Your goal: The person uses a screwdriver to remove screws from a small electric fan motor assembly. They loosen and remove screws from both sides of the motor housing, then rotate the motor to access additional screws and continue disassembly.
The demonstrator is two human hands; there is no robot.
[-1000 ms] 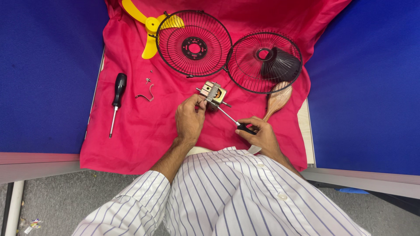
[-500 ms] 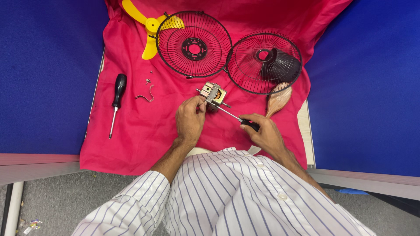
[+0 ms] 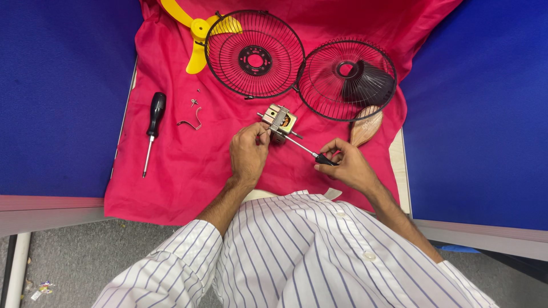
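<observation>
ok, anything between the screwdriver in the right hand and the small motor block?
Nothing visible. The right hand holds the screwdriver, whose shaft runs bare over the red cloth straight to the motor block. The left hand steadies the block from its near side, beside the shaft.

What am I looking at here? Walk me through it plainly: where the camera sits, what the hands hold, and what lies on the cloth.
The picture comes from a camera worn on a person's head, looking down past a striped shirt at the person's own two bare hands. There is no machine.

The left hand grips a small metal motor block. The right hand holds a thin screwdriver by its dark handle, its tip pointing at the block.

All this lies on a red cloth between blue panels. At the top are a yellow fan blade and two round black wire fan guards, side by side; the right one carries a dark housing. To the left lie a second screwdriver with a black handle, a bent wire clip and some tiny parts, too small to identify.
</observation>
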